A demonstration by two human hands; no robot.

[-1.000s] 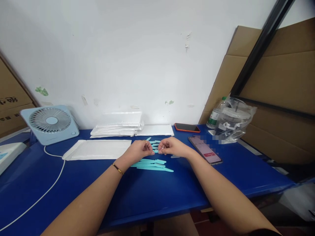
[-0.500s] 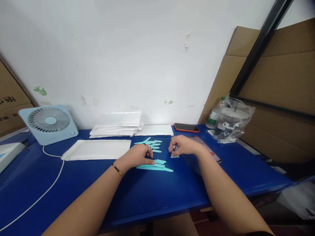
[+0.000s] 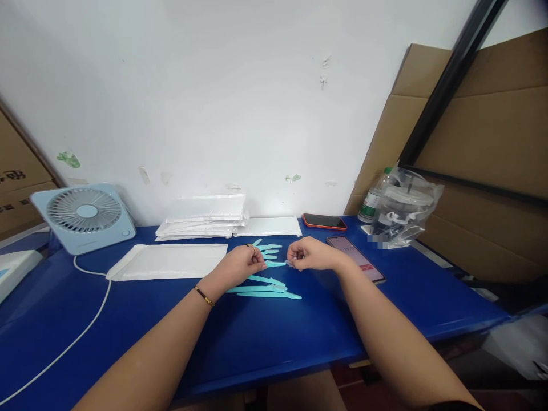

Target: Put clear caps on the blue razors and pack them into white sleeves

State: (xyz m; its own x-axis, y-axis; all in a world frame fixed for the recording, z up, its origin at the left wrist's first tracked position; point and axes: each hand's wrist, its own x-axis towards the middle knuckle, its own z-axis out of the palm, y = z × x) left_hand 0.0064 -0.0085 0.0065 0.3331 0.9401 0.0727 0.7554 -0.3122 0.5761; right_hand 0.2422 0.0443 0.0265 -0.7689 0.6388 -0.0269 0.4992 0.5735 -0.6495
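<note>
My left hand (image 3: 240, 265) is closed in a pinch on a turquoise eyebrow razor (image 3: 275, 264), whose slim end points to the right. Facing it, my right hand (image 3: 309, 254) pinches a small clear plastic cap (image 3: 289, 264) at the tip of that razor. Whether the cap is on the blade, I cannot tell. Several more turquoise razors (image 3: 262, 289) lie on the blue table (image 3: 257, 337) just below my left hand. Others (image 3: 270, 250) are spread behind it, partly hidden by the fingers.
White padded envelopes (image 3: 201, 214) are stacked against the wall, and one envelope (image 3: 171, 261) lies flat at left. A light blue fan (image 3: 88, 214) trails a white cable (image 3: 92, 328). Two phones, one orange-edged (image 3: 324, 221), one lit (image 3: 362, 260), and a bagged cup (image 3: 405, 211) are at right.
My left hand has picked up a razor and lifted slightly. My right hand has moved left with the clear cap, meeting the razor's tip. Razors below my left hand have shifted.
</note>
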